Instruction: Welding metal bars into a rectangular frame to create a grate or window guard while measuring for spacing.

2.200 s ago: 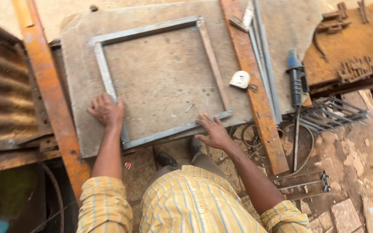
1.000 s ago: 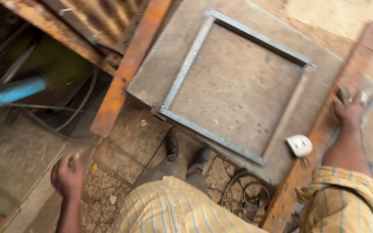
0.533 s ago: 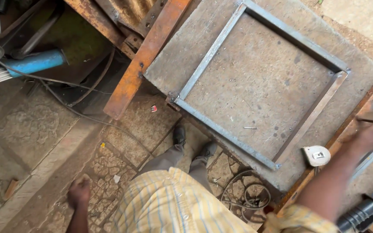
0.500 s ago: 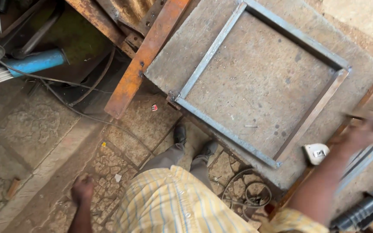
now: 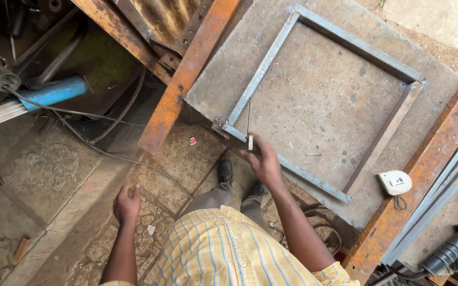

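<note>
R hand [image 5: 265, 161] is pinching a welding rod [image 5: 248, 122] w/ fingers pressed together at the square steel frame's [image 5: 271, 53] near corner; L hand [image 5: 127, 201] is hanging curled, fingers together.

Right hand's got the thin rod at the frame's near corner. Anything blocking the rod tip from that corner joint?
Nothing visible does. The right hand holds the thin rod just above the near rail of the metal frame, and the plate beside the corner joint is bare. The left hand hangs low over the floor, away from it.
</note>
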